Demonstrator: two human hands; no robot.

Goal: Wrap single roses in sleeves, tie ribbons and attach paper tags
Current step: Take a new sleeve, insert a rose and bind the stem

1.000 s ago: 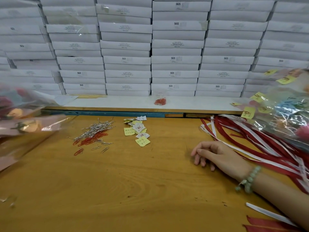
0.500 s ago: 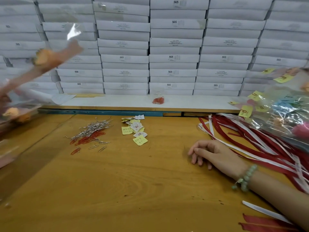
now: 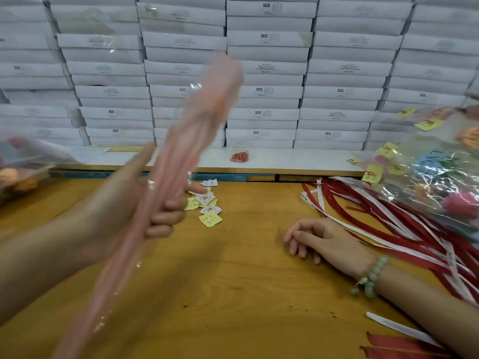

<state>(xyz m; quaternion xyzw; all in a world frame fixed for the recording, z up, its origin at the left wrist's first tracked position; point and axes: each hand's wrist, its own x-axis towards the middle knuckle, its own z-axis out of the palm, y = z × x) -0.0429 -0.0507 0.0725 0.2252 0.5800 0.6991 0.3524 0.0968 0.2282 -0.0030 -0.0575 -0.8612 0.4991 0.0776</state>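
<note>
My left hand [image 3: 124, 200] grips a sleeved rose [image 3: 199, 117], my right hand [image 3: 324, 242] rests loose and empty by the ribbons [image 3: 383, 218], so wrapping looks done and I need a ribbon next.

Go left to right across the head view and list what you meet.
Pile of sleeved roses → left hand gripping a pink-sleeved rose → paper tags → right hand resting on the table → red and white ribbons.
</note>
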